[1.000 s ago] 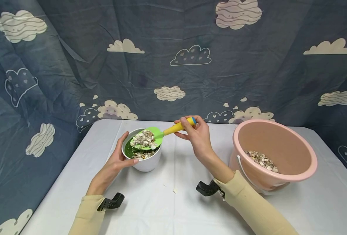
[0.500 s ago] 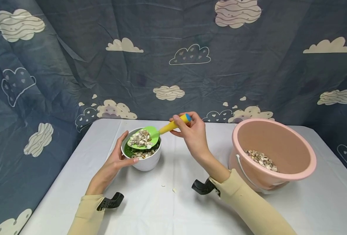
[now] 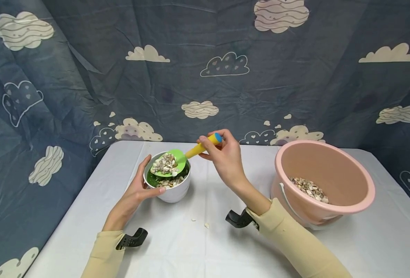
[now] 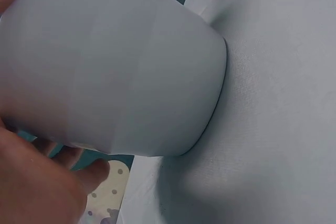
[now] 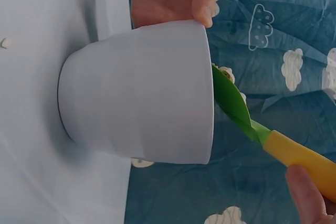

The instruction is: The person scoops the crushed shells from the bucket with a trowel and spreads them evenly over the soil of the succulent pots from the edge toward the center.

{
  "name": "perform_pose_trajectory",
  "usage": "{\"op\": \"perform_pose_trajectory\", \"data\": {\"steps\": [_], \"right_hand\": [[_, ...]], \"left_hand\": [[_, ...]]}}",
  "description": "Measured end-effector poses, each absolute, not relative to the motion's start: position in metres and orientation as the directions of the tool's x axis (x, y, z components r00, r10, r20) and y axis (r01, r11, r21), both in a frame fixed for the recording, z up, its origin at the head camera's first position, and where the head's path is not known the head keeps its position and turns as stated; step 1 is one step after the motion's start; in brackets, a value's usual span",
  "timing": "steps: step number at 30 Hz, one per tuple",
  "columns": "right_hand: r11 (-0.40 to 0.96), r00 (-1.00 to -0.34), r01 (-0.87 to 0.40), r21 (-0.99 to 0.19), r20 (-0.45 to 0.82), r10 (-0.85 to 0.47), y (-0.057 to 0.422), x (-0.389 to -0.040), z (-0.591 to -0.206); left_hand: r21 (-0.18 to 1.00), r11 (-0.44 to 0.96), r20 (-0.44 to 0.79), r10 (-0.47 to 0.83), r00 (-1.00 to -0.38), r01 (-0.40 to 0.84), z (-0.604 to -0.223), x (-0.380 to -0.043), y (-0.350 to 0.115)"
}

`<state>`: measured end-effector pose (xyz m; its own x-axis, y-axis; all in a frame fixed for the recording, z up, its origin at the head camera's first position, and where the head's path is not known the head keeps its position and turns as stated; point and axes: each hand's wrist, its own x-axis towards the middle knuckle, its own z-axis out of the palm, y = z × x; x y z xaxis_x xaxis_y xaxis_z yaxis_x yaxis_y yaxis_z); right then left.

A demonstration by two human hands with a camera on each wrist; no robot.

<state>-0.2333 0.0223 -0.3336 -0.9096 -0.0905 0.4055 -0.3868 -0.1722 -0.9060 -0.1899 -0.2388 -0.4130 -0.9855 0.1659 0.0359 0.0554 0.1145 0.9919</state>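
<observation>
My left hand (image 3: 133, 195) holds a white plant pot (image 3: 175, 193), thumb at the near rim and fingers along its left side. Inside the pot lie green matter and shell-like bits (image 3: 171, 182). With my right hand (image 3: 227, 162) I grip the yellow handle of a green toy shovel (image 3: 182, 159). Its blade, heaped with pale shell-like pieces (image 3: 164, 165), is over the pot's opening. From the right wrist, the shovel (image 5: 231, 100) meets the pot's rim line, its tip hidden by the pot (image 5: 142, 93). The pot's wall (image 4: 115, 66) fills much of the left wrist view.
A pink bucket (image 3: 359, 208) with a white handle stands on the right, a pile of similar pieces (image 3: 309, 189) inside. Small loose bits (image 3: 206, 225) lie on the white-covered table (image 3: 177, 251). A dark cloud-print cloth (image 3: 226, 100) hangs behind.
The shovel and my right hand have shifted slightly left, and the handle end has risen. The heap stays on the blade. My left hand and the pot have hardly moved.
</observation>
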Motion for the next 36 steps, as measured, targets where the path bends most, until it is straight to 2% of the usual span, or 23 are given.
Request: {"op": "perform_pose_trajectory", "data": {"steps": [8,23,36], "right_hand": [[-0.147,-0.897,-0.412,-0.899,0.429,-0.105,0.0191,-0.2334,-0.3332],[-0.151,-0.871,-0.456,-0.877,0.475,-0.129,0.0149,-0.232,-0.3263],[-0.145,-0.898,-0.405,-0.903,0.423,-0.122,0.0147,-0.2379,-0.3281]], "left_hand": [[0.997,0.036,0.054,0.217,-0.975,0.064,-0.4132,-0.1877,-0.2398],[0.996,0.072,0.033,0.192,-0.981,0.047,-0.4117,-0.19,-0.2417],[0.998,0.048,0.031,0.175,-0.984,0.04,-0.4136,-0.1914,-0.2403]]}}
